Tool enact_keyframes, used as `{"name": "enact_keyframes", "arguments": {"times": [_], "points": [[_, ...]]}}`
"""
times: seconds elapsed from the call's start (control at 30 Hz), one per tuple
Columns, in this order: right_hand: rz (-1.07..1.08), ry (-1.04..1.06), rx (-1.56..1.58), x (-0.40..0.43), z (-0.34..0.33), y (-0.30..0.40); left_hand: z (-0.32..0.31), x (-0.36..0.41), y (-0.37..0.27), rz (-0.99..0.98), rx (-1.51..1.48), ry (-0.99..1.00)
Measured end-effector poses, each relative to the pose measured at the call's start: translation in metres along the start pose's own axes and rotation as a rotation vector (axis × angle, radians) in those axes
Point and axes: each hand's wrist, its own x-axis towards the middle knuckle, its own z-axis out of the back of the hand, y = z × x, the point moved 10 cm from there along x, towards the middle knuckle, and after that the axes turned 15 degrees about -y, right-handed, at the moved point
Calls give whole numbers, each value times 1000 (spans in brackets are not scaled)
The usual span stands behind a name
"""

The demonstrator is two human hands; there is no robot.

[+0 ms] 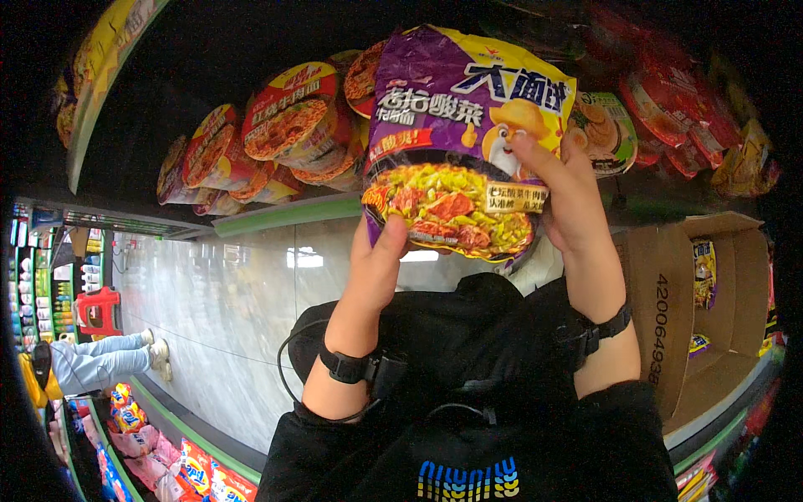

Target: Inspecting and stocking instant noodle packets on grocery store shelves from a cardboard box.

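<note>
Both my hands grip a purple and yellow packet of instant noodles [448,144], held up before the shelf. My left hand [376,254] pinches its lower left corner, thumb on the front. At the packet's right edge, my right hand [568,188] has its thumb over the printed cartoon figure; the fingers behind are mostly hidden. Behind and left of the packet, several instant noodle tubs [295,119] stand on the shelf. To its right is a green and white noodle tub [602,132], partly covered by the packet and my right hand.
An open cardboard box [652,326] at the right holds a few similar noodle packets [705,273]. Red packets [677,119] sit on the shelf at upper right. A person [103,361] in light trousers stands across the aisle near a red plastic stool [98,312]. Laundry detergent bags [194,467] line the lower left shelf.
</note>
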Motion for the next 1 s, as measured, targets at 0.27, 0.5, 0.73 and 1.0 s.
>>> {"name": "enact_keyframes", "arguments": {"times": [0.27,0.5,0.73,1.0], "points": [[-70,-57,309,8,2,-10,3,-7,-18,-202,177,21],[-183,-135,343,8,3,-26,-39,-38,-44,-541,453,193],[-292,-101,431,9,4,-52,-72,-65,-48,-902,726,416],[-268,-65,431,15,7,-48,-71,-61,-50,-813,583,404]]}}
